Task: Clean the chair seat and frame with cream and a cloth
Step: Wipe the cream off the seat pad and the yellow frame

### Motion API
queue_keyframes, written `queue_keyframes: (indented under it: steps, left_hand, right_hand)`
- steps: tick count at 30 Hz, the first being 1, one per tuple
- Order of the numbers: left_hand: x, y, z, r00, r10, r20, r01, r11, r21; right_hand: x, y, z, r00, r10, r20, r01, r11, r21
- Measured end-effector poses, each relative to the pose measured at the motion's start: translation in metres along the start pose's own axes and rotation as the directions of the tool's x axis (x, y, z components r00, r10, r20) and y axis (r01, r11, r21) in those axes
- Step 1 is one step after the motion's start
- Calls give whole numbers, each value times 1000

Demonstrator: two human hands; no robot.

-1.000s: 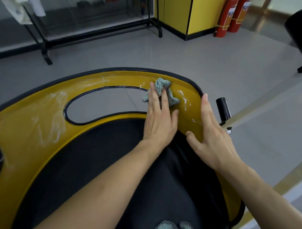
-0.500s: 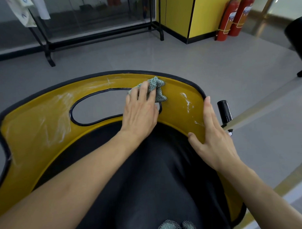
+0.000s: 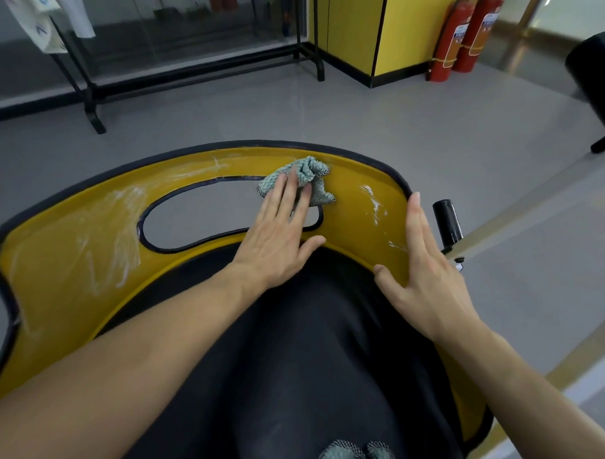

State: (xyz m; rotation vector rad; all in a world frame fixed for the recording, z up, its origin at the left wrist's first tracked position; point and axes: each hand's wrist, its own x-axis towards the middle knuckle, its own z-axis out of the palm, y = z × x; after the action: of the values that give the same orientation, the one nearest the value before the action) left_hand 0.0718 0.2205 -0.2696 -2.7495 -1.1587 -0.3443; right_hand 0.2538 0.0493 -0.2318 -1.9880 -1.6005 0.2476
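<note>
A yellow chair frame (image 3: 72, 258) with a black rim and an oval cut-out curves round a black seat (image 3: 299, 366). White cream streaks lie on its left part, its top band and its right side. My left hand (image 3: 277, 237) presses a crumpled teal cloth (image 3: 309, 181) with straight fingers against the frame's top band, at the cut-out's right end. Flat against the frame's right edge rests my right hand (image 3: 422, 269), fingers straight, thumb on the inner face.
A second teal cloth (image 3: 353, 456) lies on the seat at the bottom edge. A black handle (image 3: 448, 220) sticks out right of the frame. Farther off stand a black metal rack (image 3: 94, 99), two red fire extinguishers (image 3: 459, 38), a yellow cabinet (image 3: 356, 28) and a black chair (image 3: 594, 75).
My left hand slid the cloth left along the frame's top band, from the right side to the cut-out's right end. My right hand stayed on the right edge.
</note>
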Motion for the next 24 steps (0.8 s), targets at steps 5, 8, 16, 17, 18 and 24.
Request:
queue_keyframes:
  steps: [5,8,16,17,18,24]
  left_hand:
    - [-3,-21,3,998,-42,-44,45,997,63]
    - [-4,-15,7,987,-148,-66,153,985,78]
    - [6,68,20,995,82,-55,-88,990,-108]
    - [7,64,21,992,115,-57,-118,991,-65]
    - [9,57,19,989,137,-63,-138,990,-16]
    - [16,31,-2,977,-181,-113,160,971,-177]
  right_hand:
    - [1,-2,0,1000,3,10,-3,1000,-1]
    - [0,-1,0,1000,-8,12,8,1000,2]
    - [0,7,-3,999,-36,17,35,999,34]
    - [0,8,-3,999,-36,15,36,999,37]
    - [0,9,-3,999,-35,17,34,999,41]
    - [0,9,-5,998,-32,46,29,998,61]
